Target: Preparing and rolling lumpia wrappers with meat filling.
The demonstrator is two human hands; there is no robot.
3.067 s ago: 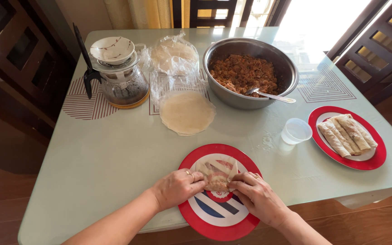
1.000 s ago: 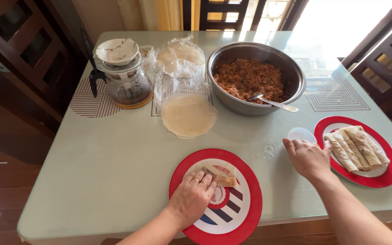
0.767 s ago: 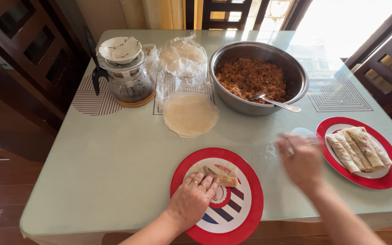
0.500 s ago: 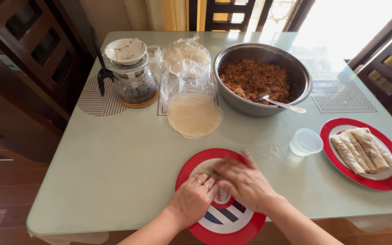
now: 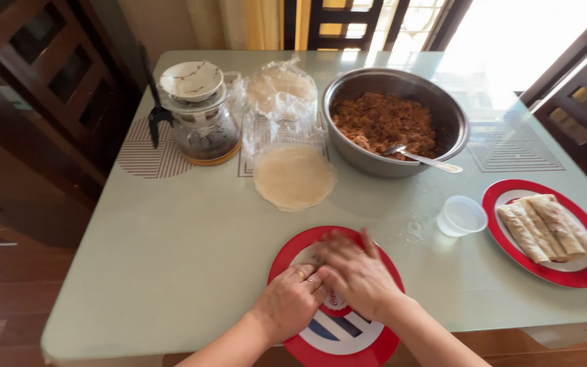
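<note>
Glass teapot [image 5: 204, 129], small clear cup [image 5: 461, 216]

Strong daylight was admitted through the window [image 5: 511, 34], overexposed; glare was cast on the counter [image 5: 171, 238]. Right-hand fingers [image 5: 344, 241] were motion-blurred.

Both hands [image 5: 334, 285] on near plate [image 5: 287, 248], probably covering a roll. Wrappers [image 5: 295, 177] behind it; filling bowl [image 5: 395, 122] behind-right. Cup [image 5: 461, 216] sits left of rolls plate [image 5: 545, 272].
</note>
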